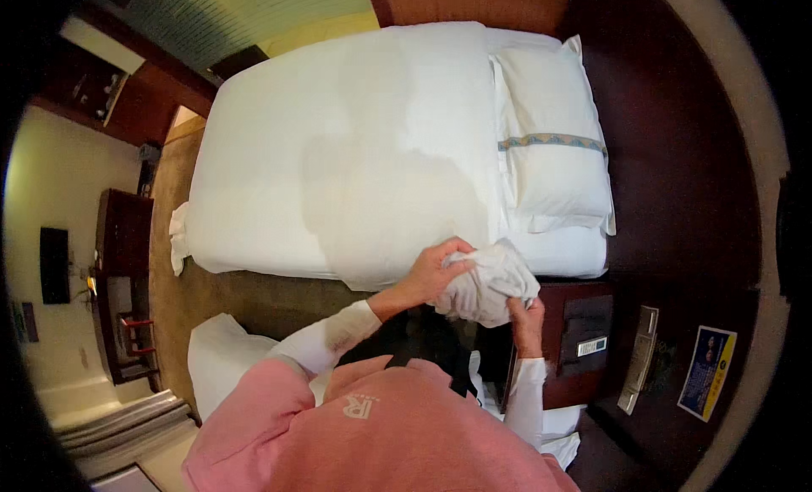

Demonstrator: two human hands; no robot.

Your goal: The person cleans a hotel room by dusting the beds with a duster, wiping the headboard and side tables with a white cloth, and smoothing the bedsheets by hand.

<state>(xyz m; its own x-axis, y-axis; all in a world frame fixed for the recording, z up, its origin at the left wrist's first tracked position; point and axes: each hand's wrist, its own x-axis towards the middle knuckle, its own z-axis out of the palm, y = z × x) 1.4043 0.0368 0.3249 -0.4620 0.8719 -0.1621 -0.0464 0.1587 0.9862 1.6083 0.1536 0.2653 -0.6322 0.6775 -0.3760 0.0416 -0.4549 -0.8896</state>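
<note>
A bunched white cloth (491, 279), with folds gathered together, hangs between my two hands in front of my body. My left hand (441, 267) pinches its upper left part between thumb and fingers. At the lower right edge, my right hand (526, 317) grips a fold of the same cloth. Both hands are close to the near side of a bed covered with a smooth white sheet (266, 155). A white pillow (552, 181) with a patterned band (555, 141) across it lies at the bed's right end.
A dark wooden nightstand (552, 387) with a remote control (592, 346) on it stands right of my right hand. Behind my left arm shows white bedding (222, 349). Brown carpet (254, 295) runs between the beds. A desk (124, 238) stands at the far left wall.
</note>
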